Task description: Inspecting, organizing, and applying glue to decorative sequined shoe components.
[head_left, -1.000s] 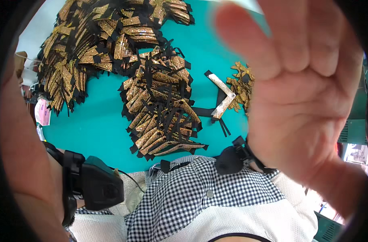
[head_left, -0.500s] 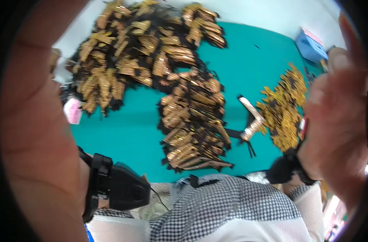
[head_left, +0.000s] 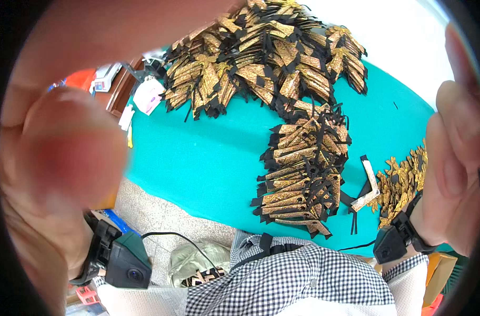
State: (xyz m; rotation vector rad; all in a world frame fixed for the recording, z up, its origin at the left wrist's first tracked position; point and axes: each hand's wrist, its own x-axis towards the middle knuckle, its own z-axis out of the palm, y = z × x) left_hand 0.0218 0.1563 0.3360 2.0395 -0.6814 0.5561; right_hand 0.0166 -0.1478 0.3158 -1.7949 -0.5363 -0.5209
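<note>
Apparently both hands are raised close to the camera and hold nothing: the left hand point(head_left: 61, 152) is blurred with fingers loosely curled, the right hand point(head_left: 456, 158) is open, so no piece is in work and the next move would call for reaching down. Nearest the right hand, one gold strip point(head_left: 369, 185) lies apart on the teal table point(head_left: 208, 158), between the middle pile point(head_left: 303, 174) and the small gold pile point(head_left: 403, 181), its long axis running from upper left to lower right.

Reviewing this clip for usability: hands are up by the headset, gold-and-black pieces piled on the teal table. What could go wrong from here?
1. The left hand sits blurred right at the lens and hides much of the table; tracking may suffer.
2. The right hand is also raised, empty, so neither hand steadies anything.
3. The stack of gold-and-black pieces lies near the table's front edge; a bump could likely spill some.
</note>
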